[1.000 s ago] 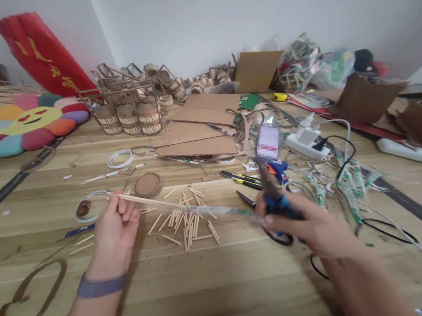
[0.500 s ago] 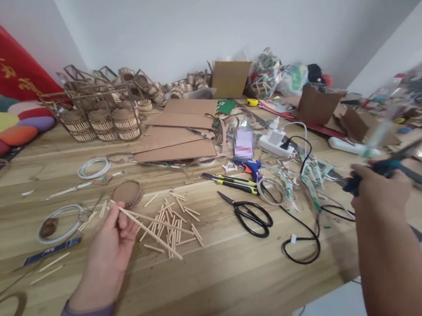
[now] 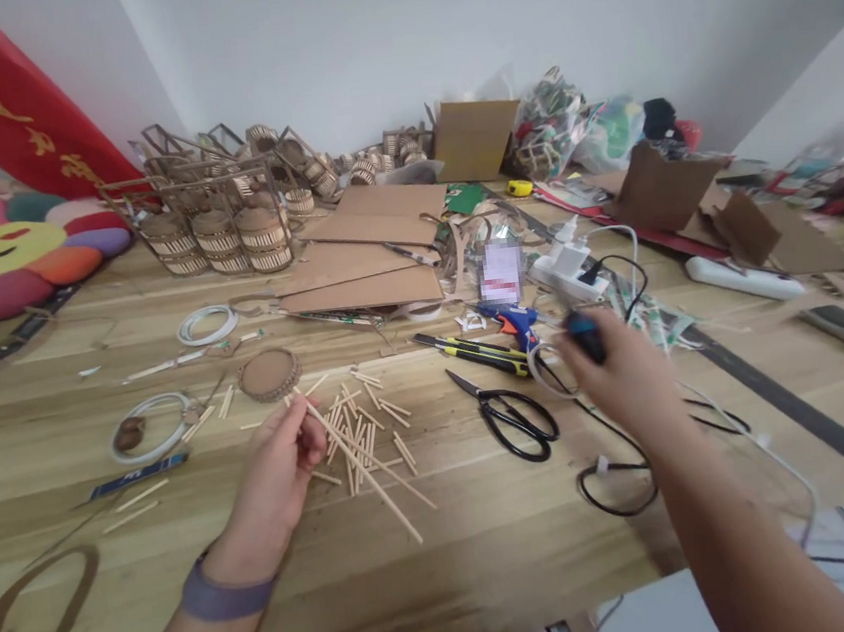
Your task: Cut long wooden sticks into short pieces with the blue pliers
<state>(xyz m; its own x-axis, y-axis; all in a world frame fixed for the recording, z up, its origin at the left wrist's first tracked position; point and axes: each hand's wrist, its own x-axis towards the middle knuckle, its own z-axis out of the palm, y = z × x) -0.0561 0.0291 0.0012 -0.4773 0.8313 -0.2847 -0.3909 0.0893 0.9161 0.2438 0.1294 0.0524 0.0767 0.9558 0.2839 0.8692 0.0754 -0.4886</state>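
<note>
Far left on the table point(image 3: 448, 565) lies a flower cushion point(image 3: 9, 259), with a white tape ring point(image 3: 144, 438) nearer to me; my left grip point(image 3: 278, 482) rests on the wood just to the right of that ring, thumb and fingertips pinched on the far end of a long stick point(image 3: 380, 491); I cannot tell whether it is one stick or two laid together; its long axis runs on a diagonal, from my fingertips at the far left down to its free end at the near right, which points towards me and the table's near edge; it lies low across the pile of short sticks point(image 3: 362, 428) scattered beside my fingers; a round cardboard disc point(image 3: 269, 374) sits just beyond the pile, and flat cardboard sheets point(image 3: 378, 260) lie farther back; to the right of the pile black scissors point(image 3: 512, 417) lie on the wood, blades pointing far-left, with yellow-and-black knives point(image 3: 471, 351) and a blue glue gun point(image 3: 517, 318) behind them; further right my right grip point(image 3: 616, 371) is clenched round a blue-handled tool point(image 3: 585, 334), held above a loop of black cable point(image 3: 620, 481); only the dark handle shows, so I cannot tell which way its working end points.
</note>
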